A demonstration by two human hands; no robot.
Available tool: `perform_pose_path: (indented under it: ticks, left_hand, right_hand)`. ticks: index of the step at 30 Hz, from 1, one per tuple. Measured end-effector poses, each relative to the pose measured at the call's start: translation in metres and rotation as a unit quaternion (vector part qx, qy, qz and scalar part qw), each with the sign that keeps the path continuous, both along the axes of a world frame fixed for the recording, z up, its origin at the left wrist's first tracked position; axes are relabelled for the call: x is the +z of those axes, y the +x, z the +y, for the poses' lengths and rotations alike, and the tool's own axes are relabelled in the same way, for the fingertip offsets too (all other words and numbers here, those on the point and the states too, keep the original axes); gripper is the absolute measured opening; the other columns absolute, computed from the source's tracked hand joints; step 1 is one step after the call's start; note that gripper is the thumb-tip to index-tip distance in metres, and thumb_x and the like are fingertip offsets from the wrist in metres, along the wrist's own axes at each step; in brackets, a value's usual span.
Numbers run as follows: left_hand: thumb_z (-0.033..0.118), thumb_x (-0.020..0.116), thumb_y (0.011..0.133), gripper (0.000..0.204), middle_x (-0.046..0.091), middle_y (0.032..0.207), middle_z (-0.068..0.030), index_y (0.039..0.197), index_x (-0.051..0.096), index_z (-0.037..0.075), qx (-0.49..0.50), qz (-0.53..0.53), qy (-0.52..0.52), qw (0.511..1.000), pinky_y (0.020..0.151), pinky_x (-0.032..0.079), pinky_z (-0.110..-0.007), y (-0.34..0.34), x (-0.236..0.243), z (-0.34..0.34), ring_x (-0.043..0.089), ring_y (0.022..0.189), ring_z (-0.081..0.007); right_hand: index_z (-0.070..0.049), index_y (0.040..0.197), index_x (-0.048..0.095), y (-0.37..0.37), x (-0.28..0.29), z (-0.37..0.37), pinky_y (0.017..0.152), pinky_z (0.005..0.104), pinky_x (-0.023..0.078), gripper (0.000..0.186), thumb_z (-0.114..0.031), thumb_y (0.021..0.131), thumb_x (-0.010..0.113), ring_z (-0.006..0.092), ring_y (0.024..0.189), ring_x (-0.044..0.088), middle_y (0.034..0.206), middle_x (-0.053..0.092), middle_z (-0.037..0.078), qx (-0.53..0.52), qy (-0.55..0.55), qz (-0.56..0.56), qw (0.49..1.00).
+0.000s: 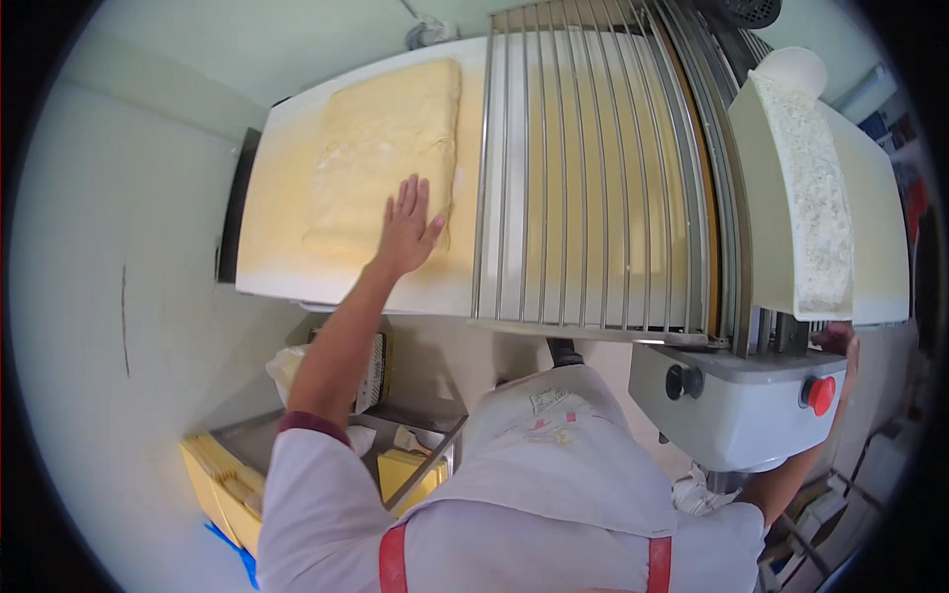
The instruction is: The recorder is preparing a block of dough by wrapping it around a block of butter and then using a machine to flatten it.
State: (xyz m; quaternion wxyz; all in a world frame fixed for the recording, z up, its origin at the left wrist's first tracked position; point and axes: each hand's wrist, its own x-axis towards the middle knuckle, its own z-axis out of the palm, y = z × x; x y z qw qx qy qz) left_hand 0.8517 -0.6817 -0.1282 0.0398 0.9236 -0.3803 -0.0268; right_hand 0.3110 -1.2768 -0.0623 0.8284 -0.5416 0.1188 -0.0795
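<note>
A thick, pale yellow slab of dough (386,128) lies on the left conveyor belt (272,232) of a dough sheeter. My left hand (407,229) rests flat on its near right corner, fingers stretched out and holding nothing. Over at the right, my right arm passes behind the sheeter's grey control box (732,410). Only part of my right hand (838,338) shows, by the box's far right corner below the flour tray, and its fingers are mostly hidden.
A metal bar guard (583,178) covers the belt right of the dough. Beyond the rollers stands a long tray of flour (816,198) with a white scoop (794,69). The control box carries a red button (819,395) and a black knob (682,381). Yellow slabs (410,476) sit below left.
</note>
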Motion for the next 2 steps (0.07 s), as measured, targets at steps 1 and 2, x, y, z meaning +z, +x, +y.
perform_pose_path:
  ticks: [1, 2]
  left_hand:
    - [0.050, 0.035, 0.098, 0.074, 0.011, 0.158, -0.0189, 0.153, 0.010, 0.007, 0.044, 0.059, -0.094, 0.993, 0.116, 0.004, -0.054, -0.016, 0.000, -0.002, 0.009, 0.146, -0.0372]
    - [0.050, 0.038, 0.098, 0.075, 0.010, 0.159, -0.0176, 0.153, 0.010, 0.009, 0.083, 0.116, -0.192, 0.971, 0.116, 0.002, -0.054, -0.036, -0.002, -0.014, 0.008, 0.147, -0.0368]
  right_hand:
    - [-0.004, 0.137, 0.048, 0.002, -0.013, -0.004, 0.106, 0.0379, 0.036, 0.063, -0.051, 0.096, 0.046, 0.0258, 0.122, 0.052, 0.133, 0.051, 0.021, 0.036, -0.004, -0.074, 0.997]
    - [-0.004, 0.138, 0.047, 0.007, -0.025, -0.010, 0.107, 0.0379, 0.035, 0.069, -0.056, 0.093, 0.049, 0.0267, 0.121, 0.052, 0.135, 0.050, 0.022, 0.070, -0.010, -0.147, 0.987]
